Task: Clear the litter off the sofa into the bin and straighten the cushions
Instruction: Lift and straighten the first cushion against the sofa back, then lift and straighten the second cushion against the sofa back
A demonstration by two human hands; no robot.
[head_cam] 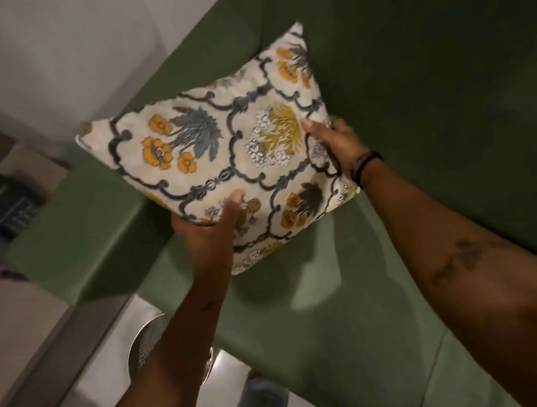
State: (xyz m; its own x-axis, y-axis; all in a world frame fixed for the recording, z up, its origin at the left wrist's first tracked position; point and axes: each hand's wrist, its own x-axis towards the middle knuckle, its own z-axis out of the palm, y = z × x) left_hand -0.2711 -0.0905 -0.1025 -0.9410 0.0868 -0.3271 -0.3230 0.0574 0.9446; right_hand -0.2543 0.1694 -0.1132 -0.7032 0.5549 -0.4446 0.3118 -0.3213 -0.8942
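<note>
Gripping floral cushion (pixel 213 150) with left hand (pixel 210 225) and right hand (pixel 336 145), over green sofa (pixel 299 311), mesh bin (pixel 146 339) contents hidden

No lettering can be read anywhere here. The floral cushion (pixel 214 153) carries only a flower pattern. The marks along the person's right forearm (pixel 465 260) are too blurred to make out, and so is the dark box (pixel 7 200) on the floor.
</note>
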